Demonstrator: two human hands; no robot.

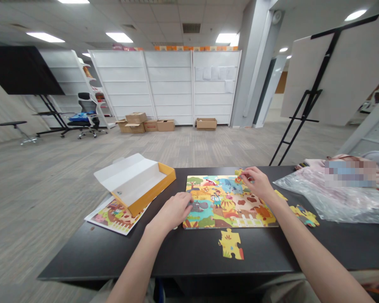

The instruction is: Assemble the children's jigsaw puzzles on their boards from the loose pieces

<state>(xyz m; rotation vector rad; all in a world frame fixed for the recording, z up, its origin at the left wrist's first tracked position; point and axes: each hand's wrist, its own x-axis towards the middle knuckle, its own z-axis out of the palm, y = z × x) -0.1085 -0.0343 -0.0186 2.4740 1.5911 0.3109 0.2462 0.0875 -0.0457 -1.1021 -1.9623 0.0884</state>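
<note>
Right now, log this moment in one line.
left hand: on puzzle | right hand: holds piece at far edge | box: open

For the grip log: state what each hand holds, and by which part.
The right hand pinches a small yellow cardboard puzzle piece by its right edge; left hand holds nothing, resting on the colourful jigsaw.

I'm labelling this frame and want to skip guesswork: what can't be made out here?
Head view: the yellow piece is mostly covered by the right hand.
The left edge of the puzzle is hidden under the left hand.
The printed sheet lies partly under the open box.
The papers on the far panels are too small to read.
</note>
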